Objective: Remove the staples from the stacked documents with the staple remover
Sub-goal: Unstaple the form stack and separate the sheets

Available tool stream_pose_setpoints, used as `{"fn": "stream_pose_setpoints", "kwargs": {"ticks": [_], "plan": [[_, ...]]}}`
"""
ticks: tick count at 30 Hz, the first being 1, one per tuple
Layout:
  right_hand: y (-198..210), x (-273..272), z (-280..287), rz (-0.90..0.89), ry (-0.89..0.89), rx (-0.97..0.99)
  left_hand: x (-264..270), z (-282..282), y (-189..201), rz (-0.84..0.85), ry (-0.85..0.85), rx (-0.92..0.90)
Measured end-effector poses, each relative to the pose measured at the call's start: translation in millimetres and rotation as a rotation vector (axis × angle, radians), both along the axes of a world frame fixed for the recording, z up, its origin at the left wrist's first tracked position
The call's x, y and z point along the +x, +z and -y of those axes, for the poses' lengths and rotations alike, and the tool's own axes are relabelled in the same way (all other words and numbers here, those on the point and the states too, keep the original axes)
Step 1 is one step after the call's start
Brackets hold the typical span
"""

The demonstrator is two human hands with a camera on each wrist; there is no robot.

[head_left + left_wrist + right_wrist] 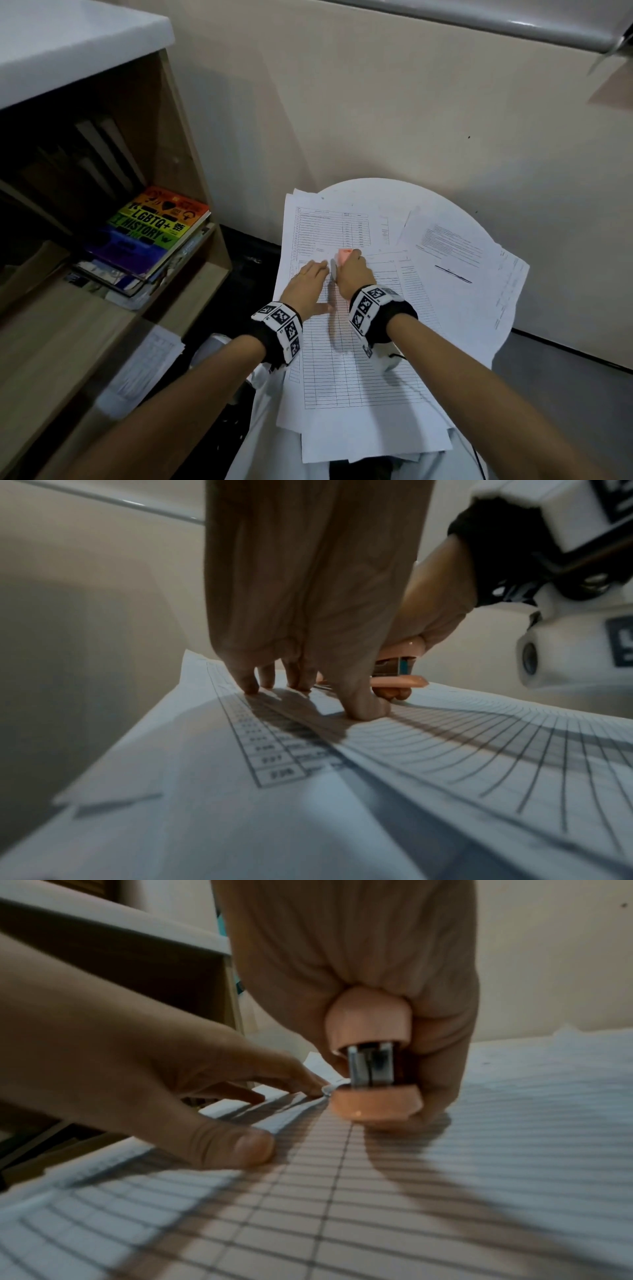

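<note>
A loose stack of printed, gridded documents (346, 356) covers a round white table (445, 212). My right hand (354, 270) grips a pink staple remover (344, 255) with metal jaws, held low against the top sheet near its upper left corner. The remover (373, 1074) shows end-on in the right wrist view, its steel blades touching the paper. My left hand (310, 284) lies flat beside it on the left, fingertips (250, 688) and thumb pressing the sheet down. No staple can be made out.
A wooden bookshelf (185, 178) stands at the left with a rainbow-covered book (150, 229) lying on a pile. More papers (147, 363) lie on a lower shelf. A beige wall (376, 102) rises right behind the table. Other sheets (455, 246) fan out to the right.
</note>
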State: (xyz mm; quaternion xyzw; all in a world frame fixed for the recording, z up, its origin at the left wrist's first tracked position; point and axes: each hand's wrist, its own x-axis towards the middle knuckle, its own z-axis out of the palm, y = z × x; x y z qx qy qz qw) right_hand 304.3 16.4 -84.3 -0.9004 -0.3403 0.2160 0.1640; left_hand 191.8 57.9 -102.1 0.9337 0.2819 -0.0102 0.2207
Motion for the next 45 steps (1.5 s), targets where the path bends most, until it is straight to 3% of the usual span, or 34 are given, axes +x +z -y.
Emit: {"fn": "stream_pose_setpoints", "kwargs": {"ticks": [5, 17, 23, 31, 45], "plan": [[7, 1, -7, -0.070, -0.054, -0.016, -1, -1, -2, -0.002, -0.004, -0.001], [10, -3, -14, -0.048, -0.068, -0.013, 2, -2, -1, -0.023, 0.026, -0.007], [11, -2, -11, 0.256, 0.157, -0.087, 3, -4, -1, -0.037, 0.012, 0.018], [9, 17, -15, 0.088, 0.161, -0.007, 7, -11, 5, -0.065, -0.005, 0.074], [3, 26, -6, 0.228, 0.321, 0.003, 9, -24, 17, -0.268, -0.119, 0.151]]}}
